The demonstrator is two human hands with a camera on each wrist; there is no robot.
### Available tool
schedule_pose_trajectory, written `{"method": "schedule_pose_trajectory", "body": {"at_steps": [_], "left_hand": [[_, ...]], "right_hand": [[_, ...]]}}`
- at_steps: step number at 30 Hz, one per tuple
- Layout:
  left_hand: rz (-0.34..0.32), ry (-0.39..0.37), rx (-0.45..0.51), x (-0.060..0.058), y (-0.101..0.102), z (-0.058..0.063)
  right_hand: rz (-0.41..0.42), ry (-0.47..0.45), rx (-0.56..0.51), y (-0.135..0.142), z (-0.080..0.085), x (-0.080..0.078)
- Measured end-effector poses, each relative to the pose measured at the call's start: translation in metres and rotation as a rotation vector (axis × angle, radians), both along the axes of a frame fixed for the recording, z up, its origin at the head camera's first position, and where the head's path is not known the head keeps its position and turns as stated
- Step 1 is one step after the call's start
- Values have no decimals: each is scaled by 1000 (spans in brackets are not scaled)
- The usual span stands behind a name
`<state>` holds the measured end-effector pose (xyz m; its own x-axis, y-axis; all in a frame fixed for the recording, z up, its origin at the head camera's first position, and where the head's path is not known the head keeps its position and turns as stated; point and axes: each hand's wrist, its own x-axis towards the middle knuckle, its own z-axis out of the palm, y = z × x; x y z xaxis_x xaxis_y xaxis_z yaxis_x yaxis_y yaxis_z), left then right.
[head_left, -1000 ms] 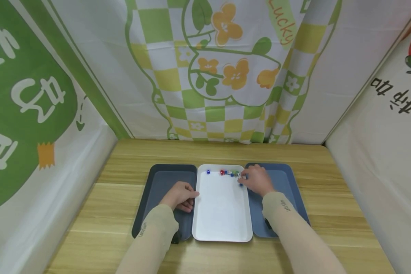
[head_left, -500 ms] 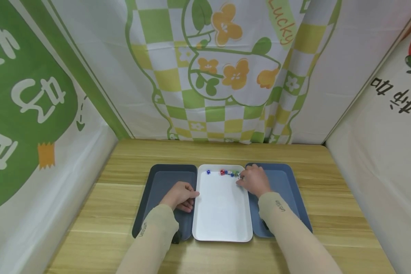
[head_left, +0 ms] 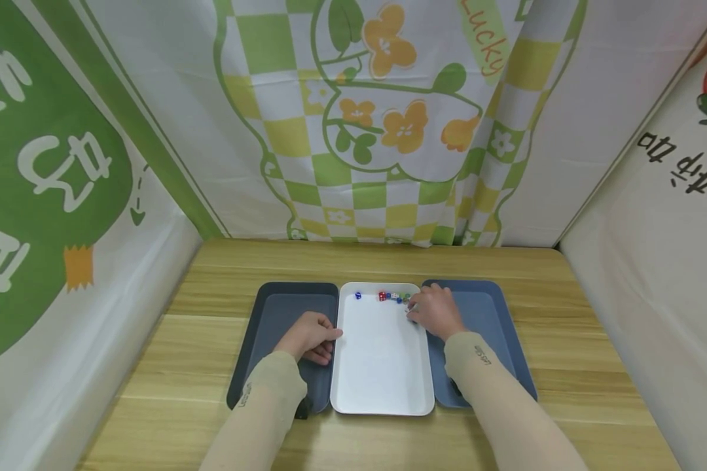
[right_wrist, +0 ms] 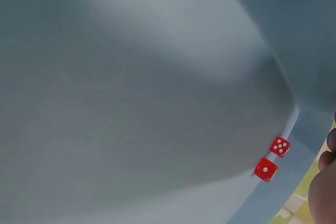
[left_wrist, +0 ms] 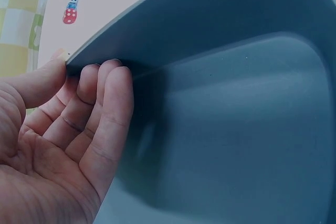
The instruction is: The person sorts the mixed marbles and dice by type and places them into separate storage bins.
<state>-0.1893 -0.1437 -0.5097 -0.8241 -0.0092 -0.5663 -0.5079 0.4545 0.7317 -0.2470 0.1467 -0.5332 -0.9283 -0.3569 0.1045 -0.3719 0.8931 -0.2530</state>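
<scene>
My left hand (head_left: 311,337) pinches the side rim of the dark grey-blue tray (left_wrist: 220,9), thumb over the edge and fingers inside, right beside the white tray (head_left: 383,366). My right hand (head_left: 438,311) reaches over the white tray's far right corner, its curled fingertips low at the end of a row of small dice. The row holds a red die (head_left: 382,296), a white die (head_left: 394,296), and blue and green ones. I cannot tell whether a die sits between the right fingertips. A lone blue die (head_left: 358,296) lies at the far left corner.
A blue tray (head_left: 491,314) stands right of the white one, under my right forearm. Two red dice, one (right_wrist: 266,170) beside another (right_wrist: 280,147), lie in its corner. All three trays stand side by side on the wooden table (head_left: 577,366), with a patterned curtain (head_left: 383,203) behind.
My right hand has shifted slightly left and toward me, covering the white and blue dice seen by its fingertips a second ago. The left hand has stayed in place.
</scene>
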Motion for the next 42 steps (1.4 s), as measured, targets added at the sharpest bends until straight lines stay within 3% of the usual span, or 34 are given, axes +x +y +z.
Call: {"method": "schedule_pose_trajectory", "body": {"at_steps": [17,28,42], "left_hand": [[-2,-1,-7,1,0,1],[1,-2,-14,1,1,1],[6,-3,-18,1,2,1]], "right_hand": [[6,1,-33,0,0,3],[-9,-43,33,-3,1,1],[-12,-25,63,-4,1,2]]}}
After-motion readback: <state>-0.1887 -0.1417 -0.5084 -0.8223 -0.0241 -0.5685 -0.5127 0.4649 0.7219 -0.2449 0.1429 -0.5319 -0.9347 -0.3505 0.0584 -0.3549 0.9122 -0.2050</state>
